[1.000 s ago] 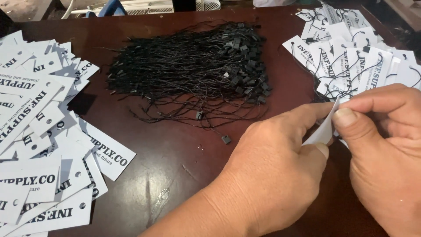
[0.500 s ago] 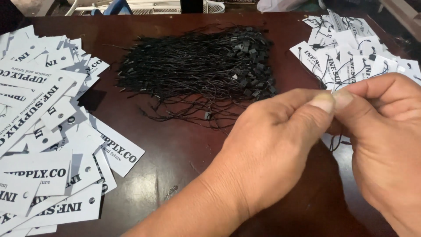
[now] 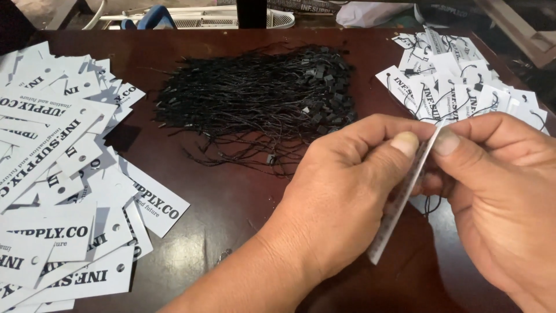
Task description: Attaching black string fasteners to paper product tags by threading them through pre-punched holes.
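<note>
My left hand (image 3: 341, 191) and my right hand (image 3: 498, 191) meet at the right of a dark wooden table (image 3: 231, 197). Together they pinch a white card tag (image 3: 399, 203), seen edge-on between the thumbs and forefingers. A thin black string (image 3: 430, 204) hangs below my right fingers. A heap of black string loops with small black fasteners (image 3: 260, 98) lies at the centre back. A spread of white printed tags without strings (image 3: 58, 174) covers the left. A pile of tags fitted with black strings (image 3: 452, 81) lies at the back right, just beyond my hands.
Beyond the far table edge lie a white mesh tray (image 3: 231, 20), a blue object (image 3: 153, 16) and a white bag (image 3: 376, 11). A wooden board (image 3: 521, 29) runs along the back right corner.
My hands drew together at the fingertips, then turned the tag so its edge faces me. The view shifted slightly right and down across the table.
</note>
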